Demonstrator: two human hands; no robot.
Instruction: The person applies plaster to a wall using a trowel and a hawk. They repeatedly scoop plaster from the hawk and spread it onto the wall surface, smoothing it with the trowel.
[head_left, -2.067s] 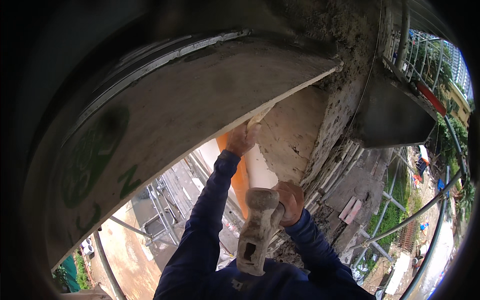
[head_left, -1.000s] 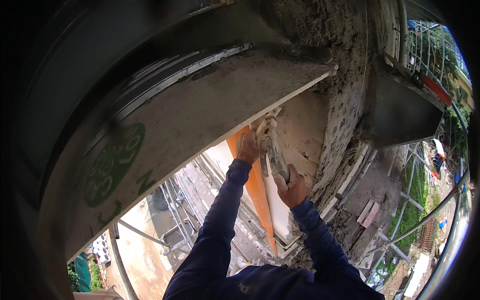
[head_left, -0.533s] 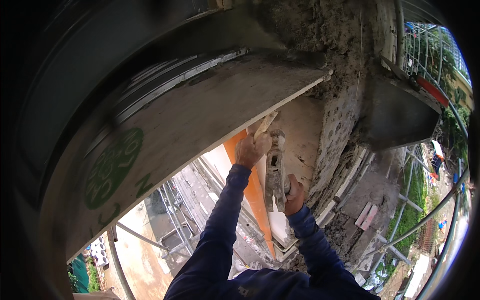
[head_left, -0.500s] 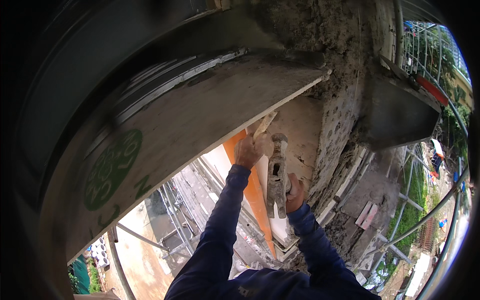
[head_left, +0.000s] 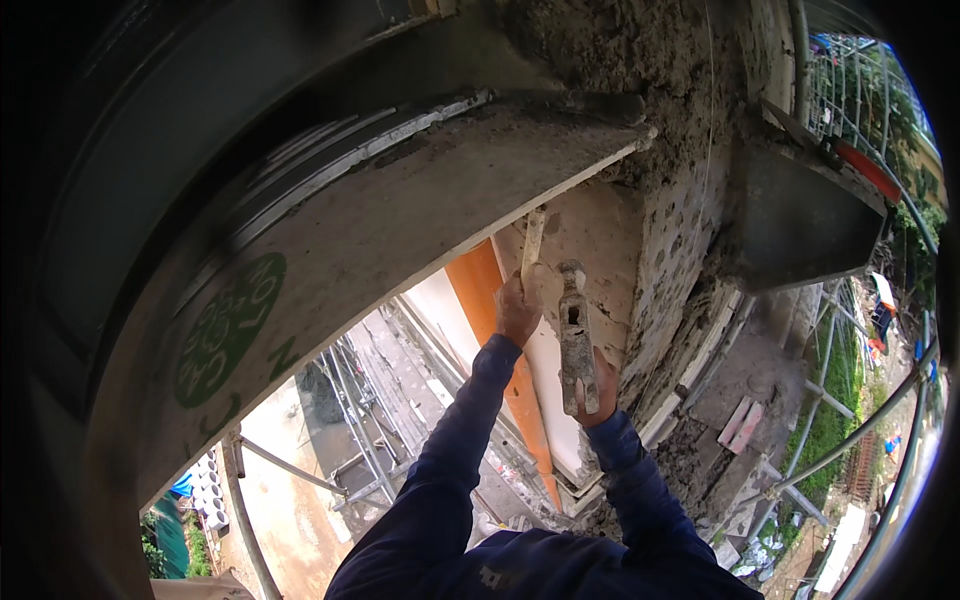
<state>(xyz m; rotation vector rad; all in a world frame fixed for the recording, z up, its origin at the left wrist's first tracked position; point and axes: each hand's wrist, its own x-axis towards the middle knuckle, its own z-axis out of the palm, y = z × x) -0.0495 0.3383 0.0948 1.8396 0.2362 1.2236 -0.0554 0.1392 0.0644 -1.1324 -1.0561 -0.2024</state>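
My left hand [head_left: 518, 312] is closed around a pale, narrow bar [head_left: 533, 242], whose far end points up to the underside edge of the concrete ledge [head_left: 400, 240]. Whether the bar is wood or a dusty chisel I cannot make out. Just to the right, my right hand [head_left: 604, 392] grips a claw hammer [head_left: 577, 345]. Its worn, mortar-crusted head faces me, round face up and claw down, and hides most of the handle. The hammer head and the bar are apart. Behind both hands is a rough plaster wall recess [head_left: 600, 235].
An orange board [head_left: 520, 400] runs down beside my left forearm. At right stand a dark mortar board [head_left: 810, 225] with a red-handled tool [head_left: 866, 170] and rough pitted wall [head_left: 690, 215]. Scaffold tubes [head_left: 860, 430] cross on the right, and the ground lies far below.
The hammer has shifted right, away from my left hand, and tilted slightly. My left hand has moved a little right and down, and the bar now stands more upright.
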